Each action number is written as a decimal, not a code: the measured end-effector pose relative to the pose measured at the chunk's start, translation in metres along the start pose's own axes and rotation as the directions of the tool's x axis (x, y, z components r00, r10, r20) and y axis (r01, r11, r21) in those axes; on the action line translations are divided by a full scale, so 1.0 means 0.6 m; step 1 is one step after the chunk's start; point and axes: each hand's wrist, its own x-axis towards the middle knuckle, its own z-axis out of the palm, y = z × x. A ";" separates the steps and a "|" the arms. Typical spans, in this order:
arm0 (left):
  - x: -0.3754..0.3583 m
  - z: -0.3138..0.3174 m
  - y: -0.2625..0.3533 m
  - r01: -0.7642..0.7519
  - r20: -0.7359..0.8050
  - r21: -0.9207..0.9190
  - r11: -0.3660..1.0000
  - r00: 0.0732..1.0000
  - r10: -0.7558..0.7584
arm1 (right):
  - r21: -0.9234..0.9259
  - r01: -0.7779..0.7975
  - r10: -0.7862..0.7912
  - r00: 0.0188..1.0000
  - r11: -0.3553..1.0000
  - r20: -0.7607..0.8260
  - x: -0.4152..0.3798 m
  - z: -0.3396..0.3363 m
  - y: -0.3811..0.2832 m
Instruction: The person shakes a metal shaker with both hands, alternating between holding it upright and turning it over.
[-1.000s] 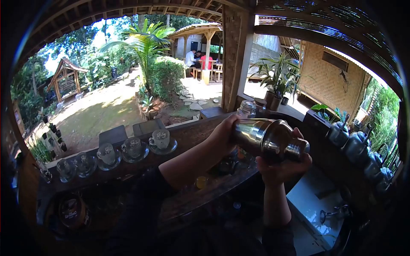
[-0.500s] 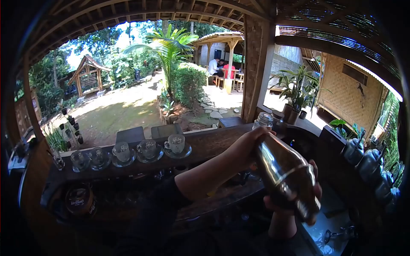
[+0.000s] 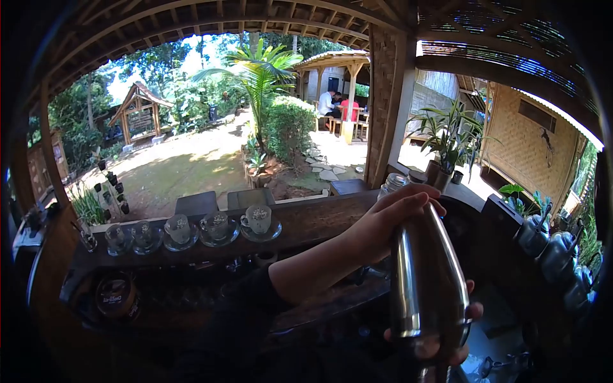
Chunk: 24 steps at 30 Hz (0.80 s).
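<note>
A shiny metal cocktail shaker [image 3: 429, 274] stands close in front of me at the right, nearly upright with a slight tilt. My left hand [image 3: 401, 214] comes across from the left and clasps its upper end, fingers laid over the top. Lower down, my right hand [image 3: 471, 313] wraps the shaker from behind, so only its fingertips show around the sides. Just beyond my left hand is a clear glass jar [image 3: 394, 182] on the counter.
Several glass cups on saucers [image 3: 257, 223] line the dark wooden counter [image 3: 313, 220]. A round labelled tub [image 3: 117, 295] sits on the lower shelf. Metal kettles [image 3: 557, 252] stand along the right side. People [image 3: 338, 105] sit under a distant shelter.
The shaker has swung from a steep slant to nearly upright and come lower and closer. Both hands have moved with it and keep their hold.
</note>
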 end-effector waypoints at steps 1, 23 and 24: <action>0.003 0.006 0.003 -0.047 0.035 -0.049 0.998 0.998 0.048 | -0.299 0.287 -0.267 0.958 0.910 0.107 0.026 -0.012 0.009; 0.056 -0.090 -0.099 0.027 -0.157 -0.272 0.962 0.985 -0.072 | -0.486 0.774 -0.490 0.633 0.406 0.599 0.082 -0.136 0.046; 0.056 -0.091 -0.095 -0.039 -0.016 -0.224 0.974 0.999 0.037 | -0.390 0.851 -0.539 0.525 0.352 0.658 0.079 -0.158 0.066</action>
